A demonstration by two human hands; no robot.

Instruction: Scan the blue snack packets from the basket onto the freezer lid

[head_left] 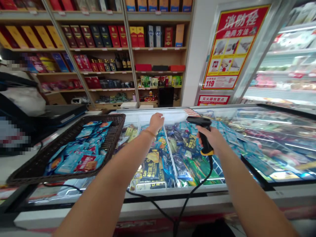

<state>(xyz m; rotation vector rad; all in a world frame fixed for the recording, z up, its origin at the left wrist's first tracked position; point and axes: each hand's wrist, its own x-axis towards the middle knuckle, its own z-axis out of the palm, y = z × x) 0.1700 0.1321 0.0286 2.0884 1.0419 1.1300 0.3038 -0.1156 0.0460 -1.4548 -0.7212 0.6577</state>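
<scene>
My right hand (214, 139) is wrapped round the handle of a black barcode scanner (199, 121) with a yellow base. Its head points left over the open chest freezer, and a black cable (210, 166) hangs from its base. Stretched forward above the freezer baskets, my left hand (156, 121) has its fingers curled closed; what they hold, if anything, is hidden. Beneath the hands, wire baskets (171, 154) hold many frozen packets, including dark bags with yellow print (151, 165) and green packs (201, 168).
A brown woven basket (117, 131) with blue packets and a red one stands on the freezer's left side. More blue packets (228, 131) lie to the right, beside the glass lid (276, 141). Shelves (103, 49) of boxes stand behind. At the left edge is a person (19, 89).
</scene>
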